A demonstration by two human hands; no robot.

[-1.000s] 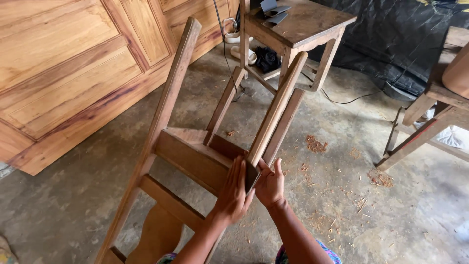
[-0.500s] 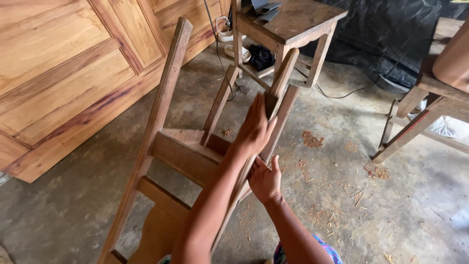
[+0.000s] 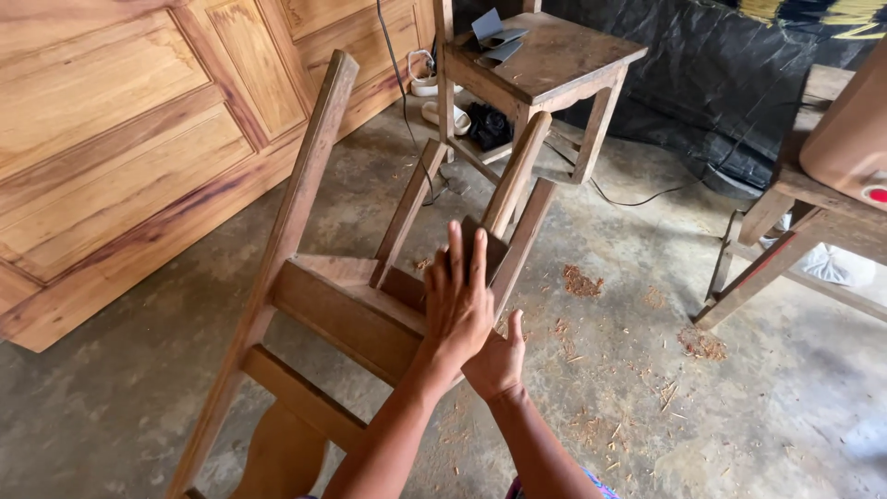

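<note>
A wooden chair (image 3: 342, 305) is seen tipped over on the concrete floor (image 3: 739, 407), its legs pointing up and away from the camera. The left hand (image 3: 459, 300) is laid flat against one chair leg (image 3: 504, 199), fingers straight and together, with a dark sheet of sandpaper (image 3: 485, 245) pressed between palm and wood; the hand is spread open rather than closed round anything. The right hand (image 3: 497, 362) is placed just beneath it, on the underside of the same leg, thumb raised — how firmly it grips cannot be told, since the palm is hidden behind the left wrist.

To the left, a large panelled wooden door (image 3: 139, 139) is leaned at an angle along the floor. Behind the chair, a small wooden table (image 3: 545, 60) is stood, with a few dark folded sheets (image 3: 494, 32) on its top and a black cable (image 3: 637, 199) trailed across the floor beside it. Wood shavings (image 3: 580, 280) are scattered to the right of the chair. At the right edge, part of a wooden bench frame (image 3: 785, 240) is visible.
</note>
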